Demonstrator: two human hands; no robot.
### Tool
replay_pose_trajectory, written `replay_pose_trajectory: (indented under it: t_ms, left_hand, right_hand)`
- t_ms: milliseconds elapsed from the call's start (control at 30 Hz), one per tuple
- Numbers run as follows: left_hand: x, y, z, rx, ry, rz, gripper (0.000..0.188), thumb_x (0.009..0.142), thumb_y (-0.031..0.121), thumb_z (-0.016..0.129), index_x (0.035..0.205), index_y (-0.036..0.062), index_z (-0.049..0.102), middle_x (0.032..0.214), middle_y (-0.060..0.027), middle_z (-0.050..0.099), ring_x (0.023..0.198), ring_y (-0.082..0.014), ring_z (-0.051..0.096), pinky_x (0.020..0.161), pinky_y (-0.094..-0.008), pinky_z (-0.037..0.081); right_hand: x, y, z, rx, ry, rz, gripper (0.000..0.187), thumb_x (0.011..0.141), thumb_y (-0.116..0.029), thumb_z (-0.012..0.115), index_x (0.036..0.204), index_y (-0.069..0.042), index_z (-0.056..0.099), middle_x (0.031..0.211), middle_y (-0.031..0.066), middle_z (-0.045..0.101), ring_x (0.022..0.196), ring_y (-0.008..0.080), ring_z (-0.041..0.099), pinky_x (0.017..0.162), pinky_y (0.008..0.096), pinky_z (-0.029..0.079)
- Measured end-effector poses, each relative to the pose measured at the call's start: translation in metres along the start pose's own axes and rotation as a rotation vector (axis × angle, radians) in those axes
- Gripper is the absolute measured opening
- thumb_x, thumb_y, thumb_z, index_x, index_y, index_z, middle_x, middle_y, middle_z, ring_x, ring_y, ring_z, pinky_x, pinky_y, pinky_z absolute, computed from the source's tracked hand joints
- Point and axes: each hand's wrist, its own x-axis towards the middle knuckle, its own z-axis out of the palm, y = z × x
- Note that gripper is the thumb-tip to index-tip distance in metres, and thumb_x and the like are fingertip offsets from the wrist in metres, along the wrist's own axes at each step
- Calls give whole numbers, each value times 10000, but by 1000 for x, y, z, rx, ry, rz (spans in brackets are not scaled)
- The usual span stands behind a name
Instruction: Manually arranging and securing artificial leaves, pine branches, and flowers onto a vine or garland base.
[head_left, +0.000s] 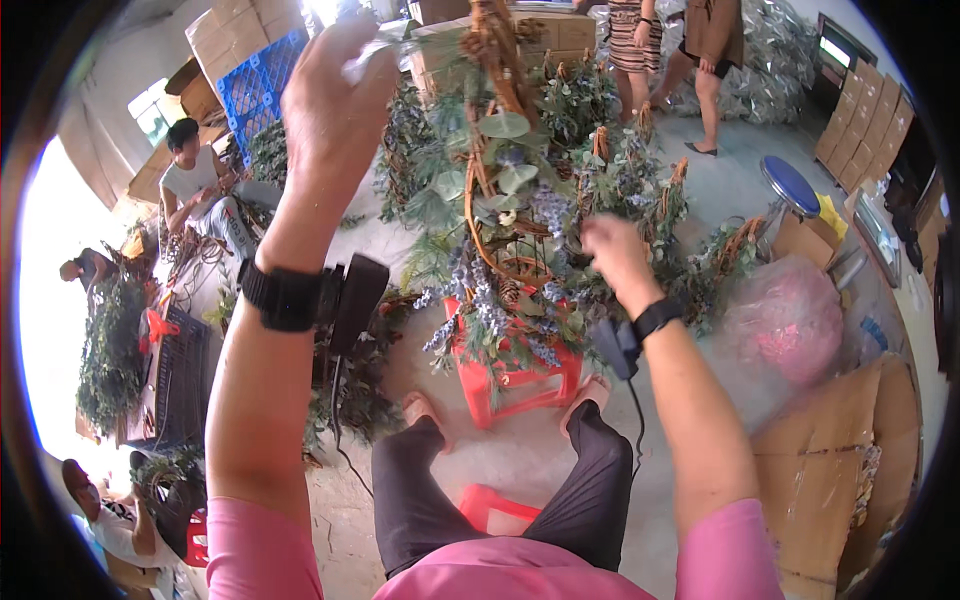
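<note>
A tall vine-wicker arrangement stands before me on a red plastic stool. It carries green leaves, pale blue-purple flower sprigs and pine cones. My left hand is raised to the left of its top, blurred, with thumb and fingers apart; pale, shiny background shows beside them. At the arrangement's right side is my right hand, its fingers curled together toward the foliage. Whatever those fingers may hold is too blurred to make out.
More wicker-and-leaf arrangements crowd the floor behind. At right are a blue round stool, a pink-filled plastic bag and flattened cardboard. Co-workers sit at left near a dark crate; two people stand at the back.
</note>
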Motion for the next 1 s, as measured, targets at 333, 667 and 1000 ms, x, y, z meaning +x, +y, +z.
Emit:
replay_pose_trajectory:
  t_ms: [333, 667, 1000]
  left_hand:
    - [47, 27, 84, -574, -413, -337, 272, 749, 150, 606, 975, 13, 546, 822, -55, 575, 712, -104, 521, 600, -259, 439]
    - [43, 19, 84, -381, -334, -439, 199, 761, 179, 583, 872, 24, 526, 674, -9, 492, 611, -97, 461, 539, -251, 391]
    - [39, -6, 81, -381, -376, -460, 374, 748, 353, 620, 954, 52, 539, 821, -28, 545, 750, -113, 517, 712, -313, 417]
  right_hand:
    - [-70, 49, 56, -39, -284, 134, 213, 690, -126, 552, 864, -10, 594, 818, 192, 600, 792, 311, 579, 705, 352, 437]
    - [-58, 37, 40, -136, -287, 77, 210, 681, -139, 586, 835, 0, 557, 805, 193, 586, 758, 339, 561, 696, 379, 431]
    - [-14, -52, 28, -34, 227, -354, 472, 663, -56, 562, 1117, -12, 436, 1093, 162, 511, 1058, 311, 450, 907, 360, 342]
